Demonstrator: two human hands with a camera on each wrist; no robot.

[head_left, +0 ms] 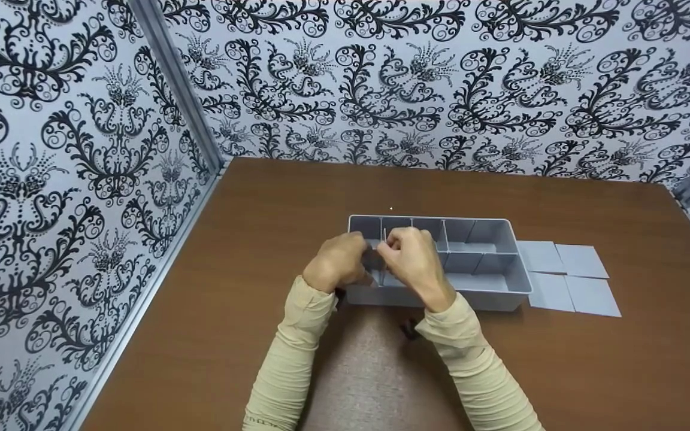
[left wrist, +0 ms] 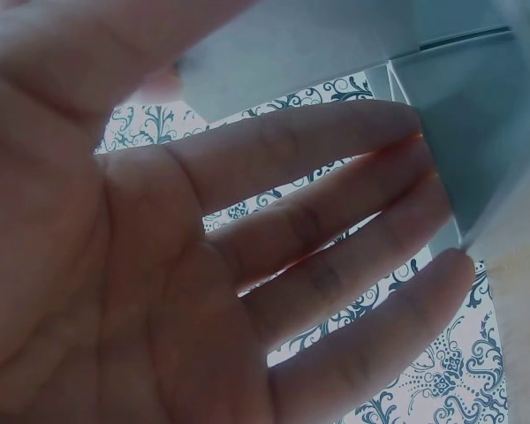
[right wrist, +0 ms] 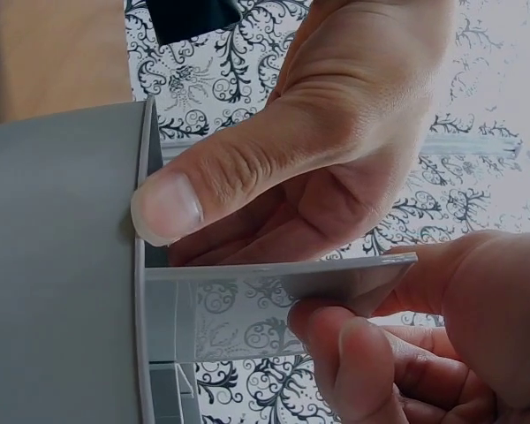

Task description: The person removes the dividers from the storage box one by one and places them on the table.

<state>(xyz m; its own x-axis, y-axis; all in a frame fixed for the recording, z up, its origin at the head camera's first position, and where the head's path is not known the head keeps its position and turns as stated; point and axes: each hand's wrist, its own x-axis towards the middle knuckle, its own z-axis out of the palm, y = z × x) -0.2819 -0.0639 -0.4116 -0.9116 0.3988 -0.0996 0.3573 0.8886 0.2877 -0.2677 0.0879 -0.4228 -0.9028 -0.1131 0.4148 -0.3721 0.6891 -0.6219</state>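
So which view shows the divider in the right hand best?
The right wrist view: the divider shows large from the tray to the right hand. The head view shows only a thin sliver; in the left wrist view I can't pick it out among grey panels.

I am looking over a brown tabletop. Beyond it a back wall is showing black scrollwork on white, and a left wall is matching. A silvery post is standing where they are meeting.
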